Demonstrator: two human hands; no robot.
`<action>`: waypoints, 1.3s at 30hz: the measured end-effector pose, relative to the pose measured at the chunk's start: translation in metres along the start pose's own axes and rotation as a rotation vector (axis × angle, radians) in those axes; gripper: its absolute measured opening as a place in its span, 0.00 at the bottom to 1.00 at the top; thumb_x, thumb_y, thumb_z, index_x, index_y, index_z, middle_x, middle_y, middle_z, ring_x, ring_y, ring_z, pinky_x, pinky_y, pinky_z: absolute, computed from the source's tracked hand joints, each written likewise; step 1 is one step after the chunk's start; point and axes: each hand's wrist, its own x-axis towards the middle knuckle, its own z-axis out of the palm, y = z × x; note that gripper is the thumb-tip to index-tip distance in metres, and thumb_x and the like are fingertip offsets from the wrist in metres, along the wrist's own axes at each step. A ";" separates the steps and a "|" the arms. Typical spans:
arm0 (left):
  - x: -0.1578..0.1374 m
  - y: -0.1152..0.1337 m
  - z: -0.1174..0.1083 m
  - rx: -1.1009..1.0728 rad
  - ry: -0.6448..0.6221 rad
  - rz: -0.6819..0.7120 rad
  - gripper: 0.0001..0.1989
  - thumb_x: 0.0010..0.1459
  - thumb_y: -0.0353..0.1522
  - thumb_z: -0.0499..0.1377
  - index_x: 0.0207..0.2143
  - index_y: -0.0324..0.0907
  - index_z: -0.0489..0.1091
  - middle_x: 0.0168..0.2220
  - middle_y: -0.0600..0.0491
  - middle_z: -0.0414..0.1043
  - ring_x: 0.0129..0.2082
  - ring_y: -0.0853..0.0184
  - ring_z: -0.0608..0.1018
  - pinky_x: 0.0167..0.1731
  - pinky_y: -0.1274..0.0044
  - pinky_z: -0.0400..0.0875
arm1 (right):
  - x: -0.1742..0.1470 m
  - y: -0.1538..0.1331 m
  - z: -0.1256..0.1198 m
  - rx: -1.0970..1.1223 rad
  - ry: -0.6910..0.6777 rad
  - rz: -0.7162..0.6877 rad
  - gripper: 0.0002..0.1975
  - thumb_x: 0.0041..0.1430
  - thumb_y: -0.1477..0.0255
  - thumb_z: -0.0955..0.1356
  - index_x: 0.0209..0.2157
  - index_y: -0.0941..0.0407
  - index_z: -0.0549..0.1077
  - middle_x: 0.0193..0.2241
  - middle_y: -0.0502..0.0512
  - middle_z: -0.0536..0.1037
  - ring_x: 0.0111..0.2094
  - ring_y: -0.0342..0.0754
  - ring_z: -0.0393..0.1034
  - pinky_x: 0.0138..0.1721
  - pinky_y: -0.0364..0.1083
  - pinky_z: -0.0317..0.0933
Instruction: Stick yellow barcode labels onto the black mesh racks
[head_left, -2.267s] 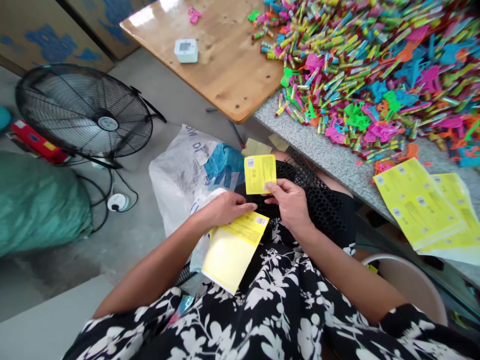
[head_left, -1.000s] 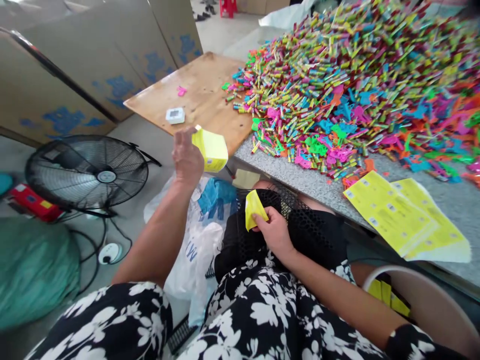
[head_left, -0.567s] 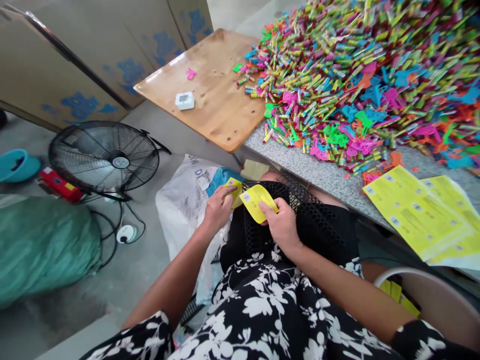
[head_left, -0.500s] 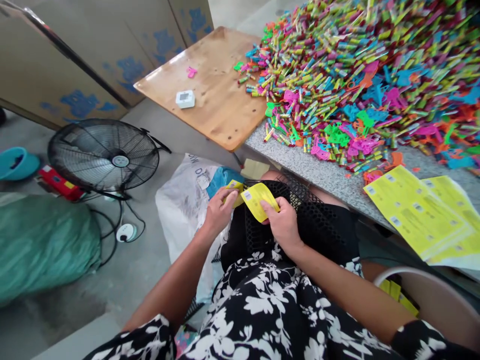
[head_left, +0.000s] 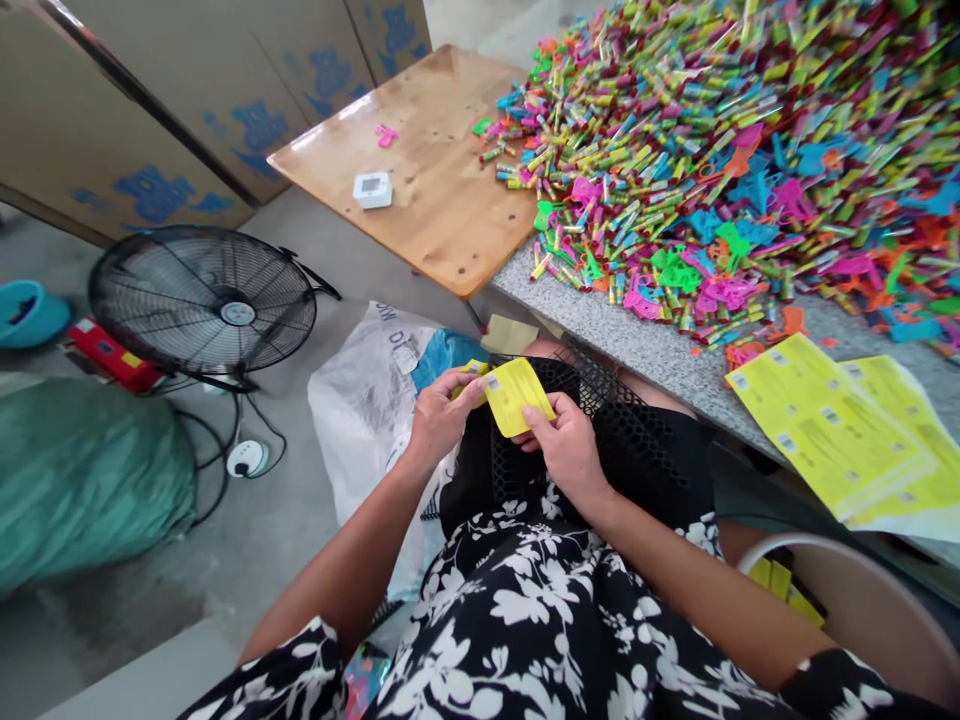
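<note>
Above my lap, my right hand point(head_left: 566, 440) pinches the lower right edge of a small yellow printed label point(head_left: 517, 398) with a barcode at its corner. My left hand point(head_left: 444, 412) is closed on another yellow label piece point(head_left: 472, 368), mostly hidden behind the fingers. The left thumb reaches the left corner of the right-hand label, so the two pieces meet or overlap there. Several larger yellow label sheets point(head_left: 832, 440) lie on the speckled stone table edge to the right.
A heap of colourful small tubes and plastic toy pieces point(head_left: 675, 180) covers the stone table point(head_left: 577, 305). A wooden board point(head_left: 442, 150) carries a white timer-like device point(head_left: 373, 190). A floor fan point(head_left: 202, 300), white sack point(head_left: 352, 400), green sack point(head_left: 90, 480) and bin point(head_left: 862, 590) stand around me.
My left hand has shifted slightly right, its thumb now at the corner of the right-hand label. The gap between the two yellow pieces has closed. The camera view has shifted a little.
</note>
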 end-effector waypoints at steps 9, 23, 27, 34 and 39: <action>0.021 0.004 -0.006 0.015 -0.089 0.044 0.17 0.58 0.46 0.67 0.39 0.42 0.81 0.46 0.48 0.82 0.47 0.59 0.80 0.51 0.71 0.73 | -0.006 -0.002 -0.002 -0.097 0.022 -0.006 0.20 0.64 0.53 0.72 0.44 0.56 0.73 0.26 0.52 0.83 0.23 0.46 0.77 0.20 0.40 0.65; 0.039 0.019 -0.005 0.229 -0.166 -0.008 0.28 0.65 0.54 0.56 0.44 0.41 0.83 0.42 0.48 0.83 0.42 0.57 0.79 0.42 0.71 0.71 | -0.003 0.008 0.003 0.094 0.145 0.070 0.20 0.58 0.56 0.75 0.41 0.56 0.71 0.33 0.55 0.85 0.28 0.49 0.83 0.25 0.43 0.75; 0.042 0.018 -0.005 0.228 -0.214 -0.071 0.33 0.63 0.59 0.55 0.44 0.41 0.84 0.41 0.48 0.83 0.40 0.58 0.79 0.37 0.73 0.71 | -0.003 0.003 0.003 0.082 0.148 0.109 0.19 0.57 0.57 0.75 0.41 0.56 0.71 0.33 0.55 0.85 0.26 0.49 0.83 0.20 0.41 0.71; 0.050 0.016 -0.002 0.282 -0.264 -0.143 0.37 0.60 0.63 0.55 0.36 0.39 0.84 0.28 0.51 0.76 0.28 0.65 0.70 0.28 0.75 0.62 | -0.003 -0.001 0.005 0.061 0.125 0.159 0.17 0.58 0.61 0.74 0.41 0.56 0.70 0.39 0.59 0.86 0.25 0.49 0.82 0.16 0.40 0.67; 0.051 0.016 -0.002 0.310 -0.360 -0.132 0.34 0.60 0.62 0.57 0.30 0.41 0.82 0.24 0.53 0.72 0.25 0.68 0.66 0.25 0.75 0.56 | -0.004 -0.003 0.008 0.073 0.107 0.177 0.16 0.59 0.62 0.74 0.42 0.56 0.70 0.38 0.59 0.86 0.25 0.50 0.83 0.16 0.39 0.66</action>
